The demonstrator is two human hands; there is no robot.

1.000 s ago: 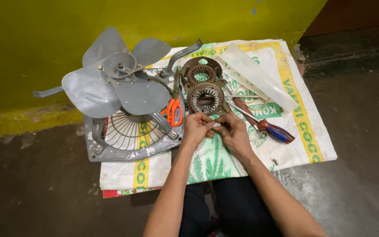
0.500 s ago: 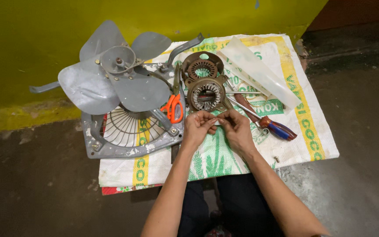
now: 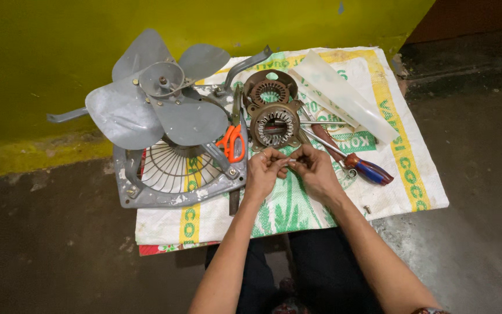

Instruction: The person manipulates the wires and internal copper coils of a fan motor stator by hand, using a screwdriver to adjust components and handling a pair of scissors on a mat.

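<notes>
A thin pale piece (image 3: 291, 160), too small to identify, sits mid-frame, pinched between the fingertips of the left hand (image 3: 264, 170) and right hand (image 3: 314, 168). Just above lie two brown motor stators (image 3: 275, 125). Underneath is a white woven sack (image 3: 321, 203) with green and yellow print. One grey fan (image 3: 158, 110), orange-handled scissors (image 3: 232, 142) and one screwdriver (image 3: 362, 167) lie nearby.

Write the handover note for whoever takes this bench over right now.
Left hand and right hand: fingertips pinched together on a small pale piece, too small to identify.
Just above them on the woven sack: two brown motor housings, windings visible.
Left: grey fan blade on its grille frame, orange scissors at its edge.
Right: red-and-blue screwdriver, translucent sheet.
Done: motor is apart. Left: nothing reassembled.
</notes>
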